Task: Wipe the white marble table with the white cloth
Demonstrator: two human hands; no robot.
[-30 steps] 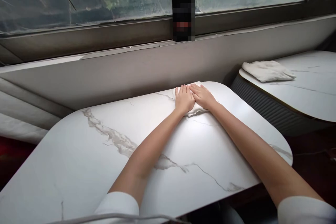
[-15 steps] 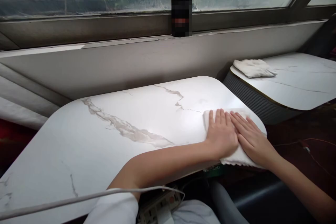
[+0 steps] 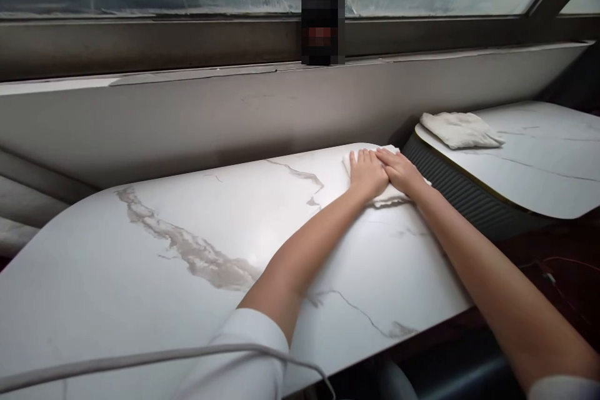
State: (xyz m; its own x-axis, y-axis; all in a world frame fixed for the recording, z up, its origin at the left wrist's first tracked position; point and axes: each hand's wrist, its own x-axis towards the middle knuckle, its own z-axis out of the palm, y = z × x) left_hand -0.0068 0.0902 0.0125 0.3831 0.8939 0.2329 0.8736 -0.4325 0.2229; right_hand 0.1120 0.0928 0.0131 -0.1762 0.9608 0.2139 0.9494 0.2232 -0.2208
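A white cloth (image 3: 391, 199) lies flat on the white marble-patterned table (image 3: 225, 206), close to its far right corner. My left hand (image 3: 369, 174) presses on the cloth, palm down with the fingers stretched out. Right beside it, my right hand (image 3: 399, 170) also rests flat on the cloth, its fingertips touching the left hand. Both arms reach forward over the tabletop. Parts of the cloth are hidden under the two hands.
A second marble-patterned table (image 3: 553, 169) at the right bears a folded white cloth (image 3: 462, 130). Behind runs a low wall with a window ledge, where a blurred dark object (image 3: 322, 12) stands. A grey cable (image 3: 164, 355) crosses the lower left.
Both hands and the cloth under them have slid away from the table's near right edge to its far right corner. The arms are now stretched further forward.
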